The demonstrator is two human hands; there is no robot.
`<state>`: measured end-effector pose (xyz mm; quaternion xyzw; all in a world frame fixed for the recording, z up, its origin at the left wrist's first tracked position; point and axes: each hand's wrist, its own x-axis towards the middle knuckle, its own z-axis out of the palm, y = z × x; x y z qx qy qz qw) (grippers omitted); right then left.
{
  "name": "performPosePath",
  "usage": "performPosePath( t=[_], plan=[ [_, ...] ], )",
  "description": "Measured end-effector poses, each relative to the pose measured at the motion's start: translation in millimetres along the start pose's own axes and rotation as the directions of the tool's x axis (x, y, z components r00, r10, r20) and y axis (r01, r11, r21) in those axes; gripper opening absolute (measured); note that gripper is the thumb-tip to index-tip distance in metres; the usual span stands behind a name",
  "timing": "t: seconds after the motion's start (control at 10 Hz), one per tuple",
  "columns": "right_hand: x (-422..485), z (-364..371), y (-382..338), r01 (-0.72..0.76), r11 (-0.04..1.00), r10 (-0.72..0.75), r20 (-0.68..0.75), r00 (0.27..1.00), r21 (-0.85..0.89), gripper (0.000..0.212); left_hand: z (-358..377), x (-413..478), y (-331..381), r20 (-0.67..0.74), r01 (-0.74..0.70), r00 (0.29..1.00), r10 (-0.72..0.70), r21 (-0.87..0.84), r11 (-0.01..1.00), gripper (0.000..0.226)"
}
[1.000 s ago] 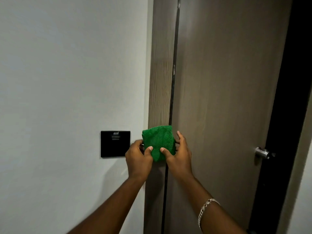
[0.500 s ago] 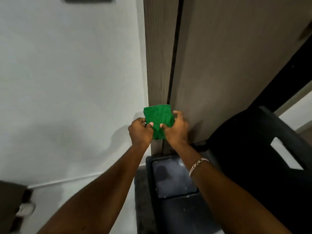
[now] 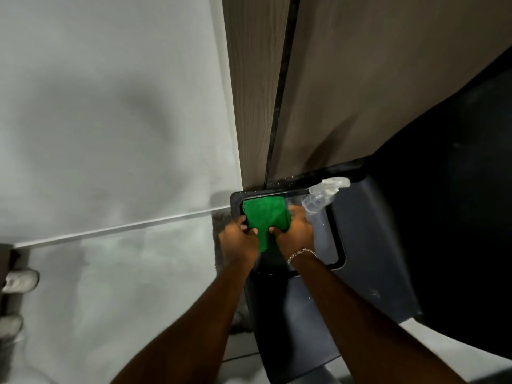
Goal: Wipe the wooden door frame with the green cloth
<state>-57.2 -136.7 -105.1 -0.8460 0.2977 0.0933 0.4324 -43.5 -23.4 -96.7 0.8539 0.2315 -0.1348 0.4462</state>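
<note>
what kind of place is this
Probably an indoor doorway in a home or rented room: a wooden door frame beside a grey wall, a dark chair carrying a spray bottle, and shoes on the floor.

Both hands low, pinching folded green cloth between them: left hand, right hand with bracelet. Cloth over dark chair seat, below wooden door frame. Clear spray bottle lying just right of cloth.
</note>
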Motion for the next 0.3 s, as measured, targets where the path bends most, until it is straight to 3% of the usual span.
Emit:
performPosePath(
  t=[0.2, 0.3],
  plan=[
    [0, 2, 2, 0.085, 0.992, -0.08, 0.048, 0.996, -0.09, 0.069, -10, 0, -4, 0.065, -0.069, 0.996, 0.066, 0.034, 0.997, 0.034],
    [-22, -21, -31, 0.255, 0.939, -0.239, 0.093, 0.966, -0.232, 0.07, -43, -13, 24, 0.06, -0.196, 0.979, 0.195, 0.01, 0.981, 0.03]
  ],
)
